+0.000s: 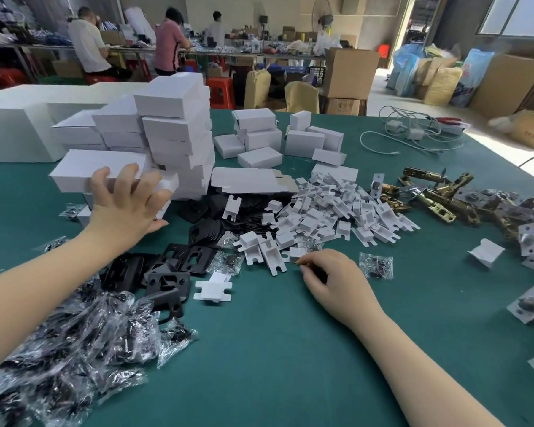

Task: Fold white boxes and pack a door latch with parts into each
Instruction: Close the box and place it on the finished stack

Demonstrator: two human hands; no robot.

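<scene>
A folded white box [87, 172] on the left stack is being pressed by the left hand [127, 200], fingers spread. The right hand [336, 280] is being rested, curled, on the worktop [275, 349] beside cardboard inserts [321, 211]; its grip cannot be told. Door latches [429, 195] are lying at the right.

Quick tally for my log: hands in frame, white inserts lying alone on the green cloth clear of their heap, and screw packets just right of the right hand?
Hands: 2, left hand, right hand
Lone white inserts: 2
Screw packets: 1
Total: 5
</scene>
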